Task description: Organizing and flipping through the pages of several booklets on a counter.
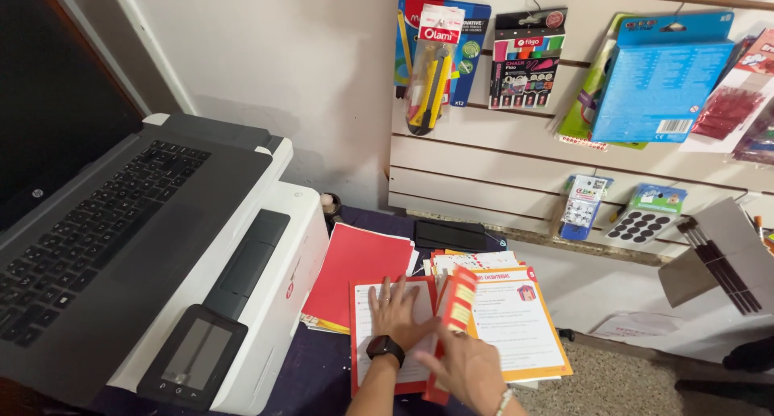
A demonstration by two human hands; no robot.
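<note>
My left hand (395, 311), with a black smartwatch (385, 348) on the wrist, lies flat with fingers spread on a red-bordered printed sheet (361, 319) on the dark table. My right hand (466, 369) grips the lower edge of a red and orange sheet (456, 299) that stands tilted up between the two hands. An orange-bordered printed sheet (516, 319) lies flat just right of it, on a small stack of similar sheets.
A red folder (359, 267) on papers lies left of the sheets. A white printer (266, 303) carries an open grey laptop (105, 222) at the left. A slatted wall panel (484, 174) behind holds hanging stationery packs. A black flat case (450, 235) rests by the wall.
</note>
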